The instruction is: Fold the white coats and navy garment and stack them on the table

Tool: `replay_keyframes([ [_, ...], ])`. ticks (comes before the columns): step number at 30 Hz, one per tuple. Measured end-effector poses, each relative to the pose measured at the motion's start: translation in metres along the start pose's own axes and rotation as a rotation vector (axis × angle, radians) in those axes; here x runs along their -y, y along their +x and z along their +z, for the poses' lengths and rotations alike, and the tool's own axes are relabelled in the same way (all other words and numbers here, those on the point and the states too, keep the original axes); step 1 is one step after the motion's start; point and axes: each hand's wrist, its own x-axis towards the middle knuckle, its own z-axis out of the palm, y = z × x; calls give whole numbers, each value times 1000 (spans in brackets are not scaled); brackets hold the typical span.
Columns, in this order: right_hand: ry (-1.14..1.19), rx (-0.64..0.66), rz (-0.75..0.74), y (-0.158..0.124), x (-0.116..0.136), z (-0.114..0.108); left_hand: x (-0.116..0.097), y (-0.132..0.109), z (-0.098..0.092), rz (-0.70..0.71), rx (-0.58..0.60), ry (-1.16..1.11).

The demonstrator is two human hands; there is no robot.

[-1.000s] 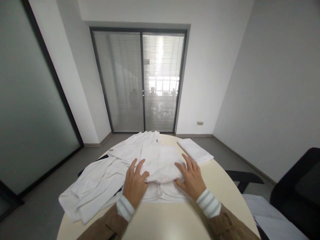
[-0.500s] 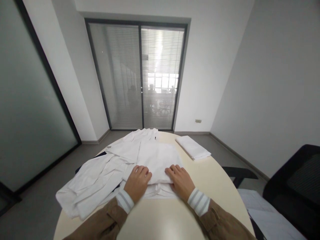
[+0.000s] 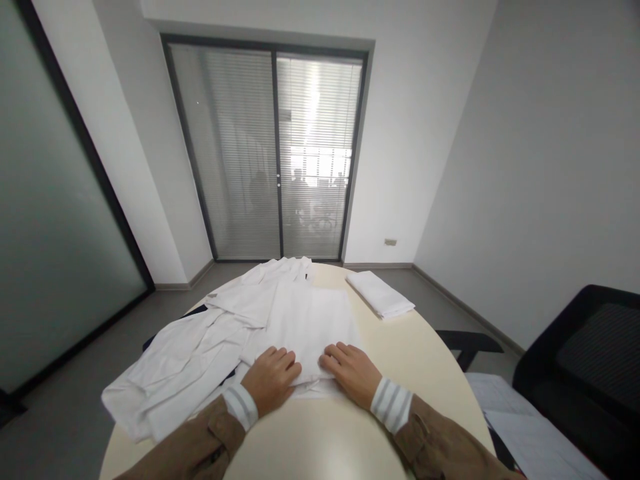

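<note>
On the table (image 3: 420, 347), the folded cloth (image 3: 313, 320) lies between a loose garment (image 3: 185, 360), left, and a folded stack (image 3: 380, 293), right.

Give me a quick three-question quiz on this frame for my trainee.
1. True or false: the left hand and right hand both rest on the folded white garment.
2. The small folded cloth lies: A) under the left hand; B) far right on the table, apart from both hands; C) on the floor.
3. Fill in: the loose white garments lie to the ___ of the folded white garment.
Key: 1 true; 2 B; 3 left.
</note>
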Motion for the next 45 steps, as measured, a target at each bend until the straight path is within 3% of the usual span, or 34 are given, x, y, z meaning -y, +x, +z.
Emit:
replay_keyframes([
  [8, 157, 27, 19, -14, 3, -4, -10, -5, -21, -3, 115, -142],
  [12, 317, 127, 26, -19, -2, -22, -12, 0, -34, -17, 221, -202],
  [16, 468, 249, 136, -10, -17, -42, -15, 12, -40, 58, 262, -253],
  [18, 460, 215, 216, 4, -26, -44, -18, 16, -40, 124, 214, -293],
  [21, 448, 87, 248, 37, -38, -37, -21, 15, -35, 148, 123, -351],
  [23, 431, 58, 210, 60, -45, -25, -24, 12, -31, 162, 129, -379],
  [28, 389, 159, 297, 95, -51, 13, -30, 11, -23, 244, 224, -435],
  [32, 403, 184, 346, 95, -46, 35, -36, 14, -22, 246, 249, -446],
  [37, 435, 164, 312, 89, -51, 35, -33, 23, -29, 228, 271, -489],
  [41, 433, 73, 326, 86, -54, 36, -31, 44, -34, 238, 228, -568],
  [45, 317, -21, 444, 81, -57, 43, -39, 55, -27, 190, 144, -557],
])
